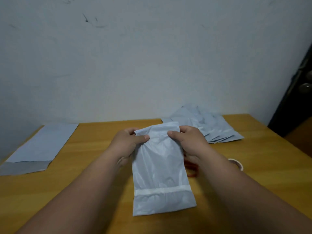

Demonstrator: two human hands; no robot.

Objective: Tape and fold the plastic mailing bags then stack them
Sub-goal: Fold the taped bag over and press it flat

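Left hand (128,141) and right hand (189,141) both pinch the bag (160,169) at its top. It hangs above the surface (94,166).

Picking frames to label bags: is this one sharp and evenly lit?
Head view: dim, flat light with no hard glare; soft overall, the held bag readable, the far stack and tape roll blurry; wide-angle bending shows at the table edges.

We are seeing a mailing bag (160,166) of thin, crinkled, faintly glossy grey plastic showing against a smooth, matt wooden surface (94,166).
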